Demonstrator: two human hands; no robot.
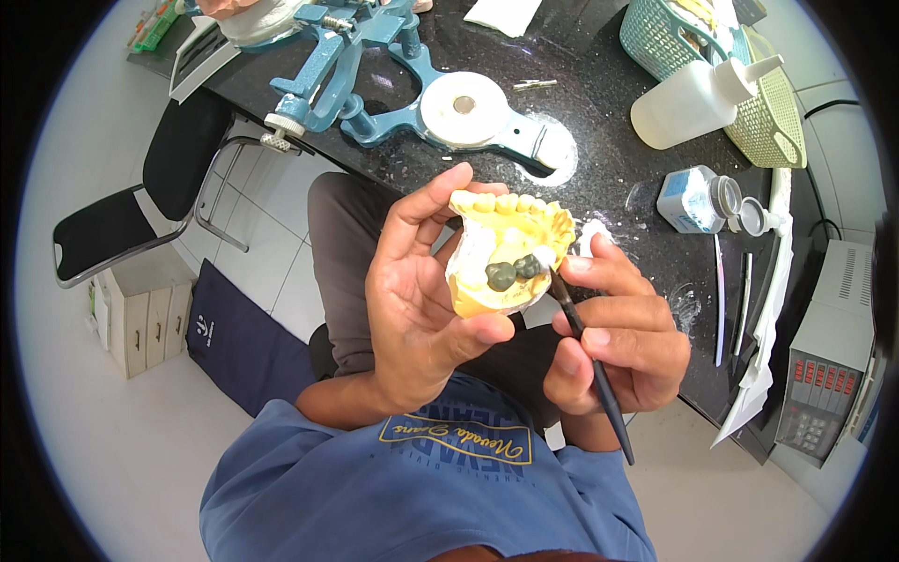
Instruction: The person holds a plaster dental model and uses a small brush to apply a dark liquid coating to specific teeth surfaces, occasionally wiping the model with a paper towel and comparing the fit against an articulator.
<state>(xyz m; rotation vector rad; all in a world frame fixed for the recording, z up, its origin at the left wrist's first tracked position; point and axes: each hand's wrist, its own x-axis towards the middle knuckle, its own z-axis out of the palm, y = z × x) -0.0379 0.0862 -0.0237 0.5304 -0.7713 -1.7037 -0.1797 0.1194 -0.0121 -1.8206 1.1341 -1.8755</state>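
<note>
My left hand point(417, 300) holds a yellow plaster dental cast point(506, 234) by its edges, teeth side toward me. Two dark grey-green tooth copings point(511, 273) sit on the cast, one with a white dab on it. My right hand point(623, 332) grips a thin black brush point(592, 365) like a pen, its tip touching the white dab on the right coping. Both hands are raised over my lap in front of the black worktop point(599, 122).
A blue dental articulator point(393, 84) with a white round mount stands on the worktop. A white squeeze bottle point(698, 98), a green basket point(670, 33), small jars point(698, 199), flat metal tools point(719, 300) and a grey box device point(829, 365) lie to the right. A black chair point(140, 201) and white drawers point(140, 314) are on the left floor.
</note>
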